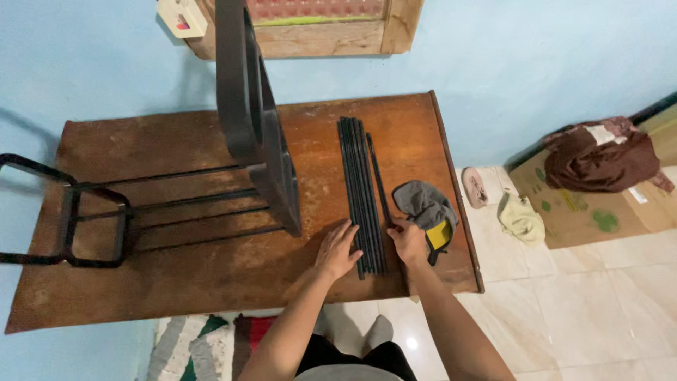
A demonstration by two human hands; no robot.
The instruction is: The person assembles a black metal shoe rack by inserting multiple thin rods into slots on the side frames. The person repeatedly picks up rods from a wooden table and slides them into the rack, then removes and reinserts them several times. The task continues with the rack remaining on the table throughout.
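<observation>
Both hands sat at the near end of the rod bundle, low in the middle of the frame. The left hand (338,248) lay flat and spread, fingers loose, resting against the left edge of the black rods (360,190), not gripping anything as far as I could see. The right hand (408,240) was curled around the near tip of the single rod (378,185) that lay a bit apart on the bundle's right side, fingers pinched on it.

The long axis ran straight away from the hands, from the lower centre up toward the top centre of the frame, so the rods pointed lengthwise off the fingertips. The right hand was the nearer one to that loose rod.

Just right of it lay a grey and yellow cloth (427,212). A black metal frame (254,120) stood further left on the brown desk (176,282).
</observation>
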